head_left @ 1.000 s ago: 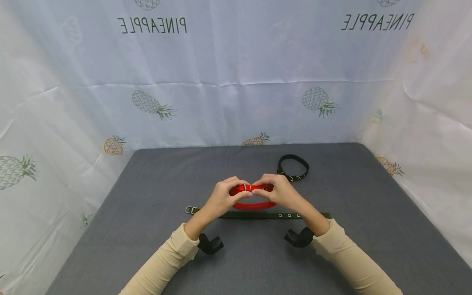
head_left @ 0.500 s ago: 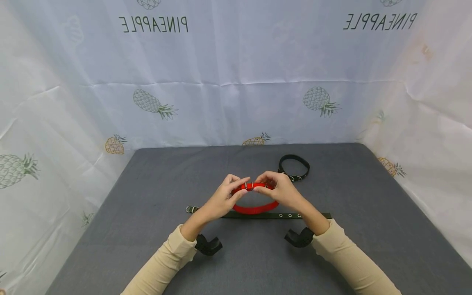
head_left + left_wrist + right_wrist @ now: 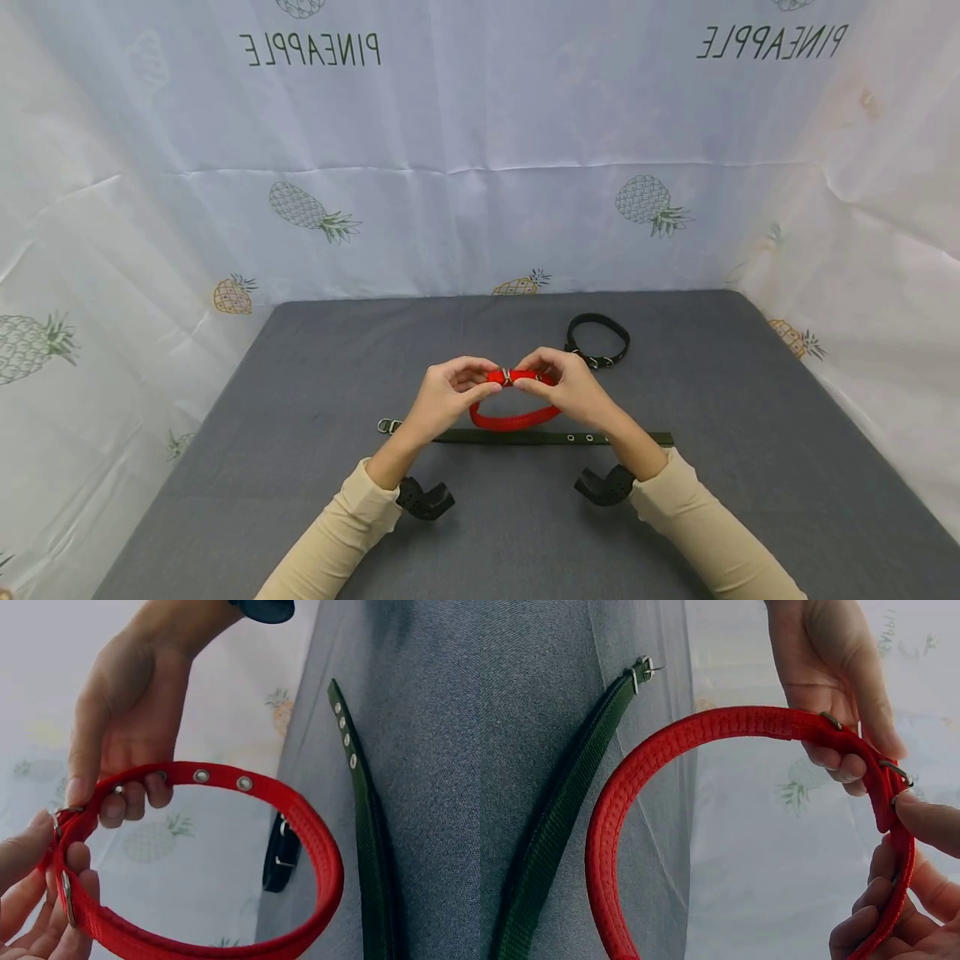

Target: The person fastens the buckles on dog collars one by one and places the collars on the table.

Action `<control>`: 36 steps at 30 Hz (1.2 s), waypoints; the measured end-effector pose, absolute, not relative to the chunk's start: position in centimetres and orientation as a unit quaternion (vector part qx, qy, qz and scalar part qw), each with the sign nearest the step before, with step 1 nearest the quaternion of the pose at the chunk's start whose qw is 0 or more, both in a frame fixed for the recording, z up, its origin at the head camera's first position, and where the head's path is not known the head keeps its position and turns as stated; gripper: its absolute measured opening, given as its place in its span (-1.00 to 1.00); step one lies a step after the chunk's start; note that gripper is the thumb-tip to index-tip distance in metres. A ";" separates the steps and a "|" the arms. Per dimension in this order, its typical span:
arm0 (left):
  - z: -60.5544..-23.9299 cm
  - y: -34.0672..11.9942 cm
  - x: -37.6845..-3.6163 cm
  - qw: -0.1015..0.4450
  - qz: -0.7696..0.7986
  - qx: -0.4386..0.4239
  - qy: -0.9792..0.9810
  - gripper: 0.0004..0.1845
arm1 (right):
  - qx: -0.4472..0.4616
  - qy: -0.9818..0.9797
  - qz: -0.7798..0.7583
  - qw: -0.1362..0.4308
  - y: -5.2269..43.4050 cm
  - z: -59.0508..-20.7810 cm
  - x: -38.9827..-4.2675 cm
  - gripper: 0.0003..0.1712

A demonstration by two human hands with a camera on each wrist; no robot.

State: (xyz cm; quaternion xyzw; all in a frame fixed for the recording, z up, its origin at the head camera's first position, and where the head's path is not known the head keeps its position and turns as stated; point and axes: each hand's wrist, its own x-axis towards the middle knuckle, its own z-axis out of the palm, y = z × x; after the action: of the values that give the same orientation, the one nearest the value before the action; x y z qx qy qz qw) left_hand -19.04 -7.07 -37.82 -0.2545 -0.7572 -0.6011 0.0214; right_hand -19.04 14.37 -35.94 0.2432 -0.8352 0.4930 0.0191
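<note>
A red dog collar is bent into a loop, raised in front of me. My left hand pinches it beside the metal buckle. From the other side, my right hand pinches the eyelet end of the strap, thumb right at the buckle. The strap end passes through the buckle in the right wrist view. Metal eyelets line the strap near my right hand. The padded part of the loop hangs below both hands, over a dark green collar laid out straight on the table.
A black collar, buckled into a ring, lies behind my right hand on the grey table. Black wrist mounts hang under both forearms. Pineapple-printed white curtains enclose the table's back and sides.
My left fingers loosen and re-grip the red collar at its buckle, the hand ending slightly further left. The right hand keeps its pinch. The loop tilts slightly; the other collars stay put.
</note>
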 end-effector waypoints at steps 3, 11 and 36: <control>-37.9 -7.1 -19.1 0.031 -0.611 -0.272 -0.743 -0.72 | 0.246 -0.830 0.500 0.022 14.5 -35.8 -19.0 -0.79; -38.0 -6.9 -19.0 0.089 -0.595 -0.288 -0.745 -0.73 | 0.263 -0.822 0.505 0.026 14.0 -35.9 -19.0 -0.62; -38.1 -6.6 -19.0 0.136 -0.565 -0.344 -0.738 -0.79 | 0.299 -0.814 0.498 0.018 13.7 -35.8 -18.9 -0.72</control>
State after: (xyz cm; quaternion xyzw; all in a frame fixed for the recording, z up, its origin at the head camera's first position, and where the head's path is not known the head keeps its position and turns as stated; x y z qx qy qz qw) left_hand -18.99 -6.63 -38.06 -0.3435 -0.7377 -0.5650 0.1362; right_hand -18.85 13.72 -35.79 0.2993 -0.8139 0.4976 0.0182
